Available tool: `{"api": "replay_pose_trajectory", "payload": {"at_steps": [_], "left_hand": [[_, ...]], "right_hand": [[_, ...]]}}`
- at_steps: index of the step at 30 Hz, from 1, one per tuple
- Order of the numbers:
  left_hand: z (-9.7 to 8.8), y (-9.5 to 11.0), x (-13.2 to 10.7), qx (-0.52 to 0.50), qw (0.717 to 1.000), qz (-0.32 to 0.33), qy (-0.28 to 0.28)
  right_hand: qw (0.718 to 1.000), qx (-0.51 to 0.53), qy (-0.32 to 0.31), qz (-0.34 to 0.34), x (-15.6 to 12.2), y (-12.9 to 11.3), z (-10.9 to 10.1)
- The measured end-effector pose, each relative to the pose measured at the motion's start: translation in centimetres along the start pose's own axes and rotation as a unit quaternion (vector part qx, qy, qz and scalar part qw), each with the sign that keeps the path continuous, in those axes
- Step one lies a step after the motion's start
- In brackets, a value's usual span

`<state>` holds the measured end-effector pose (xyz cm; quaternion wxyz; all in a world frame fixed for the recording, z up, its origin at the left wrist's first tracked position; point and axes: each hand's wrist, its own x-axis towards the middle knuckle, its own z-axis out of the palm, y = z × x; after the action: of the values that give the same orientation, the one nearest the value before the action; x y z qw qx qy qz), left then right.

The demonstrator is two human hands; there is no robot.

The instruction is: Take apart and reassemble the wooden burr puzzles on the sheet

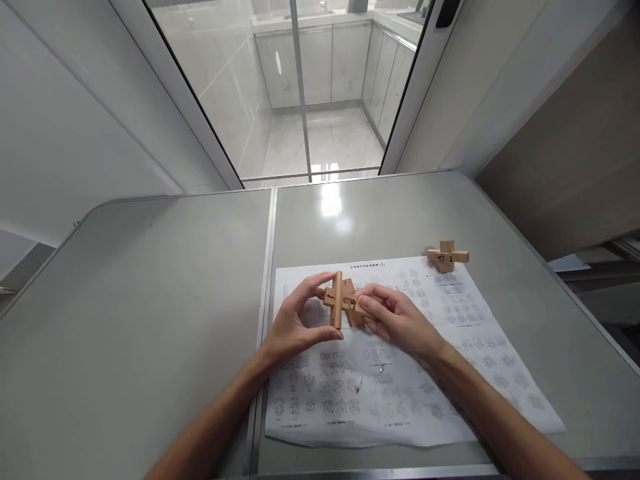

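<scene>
Just above the printed sheet (400, 400), my left hand (299, 319) grips a wooden interlocking puzzle (337, 300), its thumb at the lower end of an upright bar and its fingers at the upper end. Dark marks show on some of its pieces. From the other side, my right hand (397, 317) pinches a notched wooden puzzle piece (356, 305) between thumb and fingers, against the right side of the puzzle. Whether this piece is locked into the others, I cannot tell. My fingers hide parts of both.
A second wooden puzzle (447, 257), marked with dark characters, sits at the sheet's upper right corner. The grey table (175, 320) has a metal seam (270, 247) left of the sheet. Beyond its far edge stands a framed glass door (300, 87).
</scene>
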<state>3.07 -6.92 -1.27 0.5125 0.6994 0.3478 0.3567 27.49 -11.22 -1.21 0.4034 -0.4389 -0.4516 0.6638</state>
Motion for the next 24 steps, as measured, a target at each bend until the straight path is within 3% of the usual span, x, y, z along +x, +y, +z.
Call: {"api": "replay_pose_trajectory", "payload": {"at_steps": [9,15,24], "left_hand": [[0.0,0.0,-0.1,-0.002,1.0,-0.022,-0.003],[0.2,0.2,0.3,-0.039,0.999,-0.002,-0.037],[0.5,0.9,0.1,0.006,1.0,0.017,-0.021]], "right_hand": [[1.0,0.006,-0.007,-0.006,0.0,-0.1,0.0],[0.999,0.026,-0.024,-0.001,0.1,0.0,0.2],[0.998,0.046,-0.052,-0.009,0.2,-0.1,1.5]]}}
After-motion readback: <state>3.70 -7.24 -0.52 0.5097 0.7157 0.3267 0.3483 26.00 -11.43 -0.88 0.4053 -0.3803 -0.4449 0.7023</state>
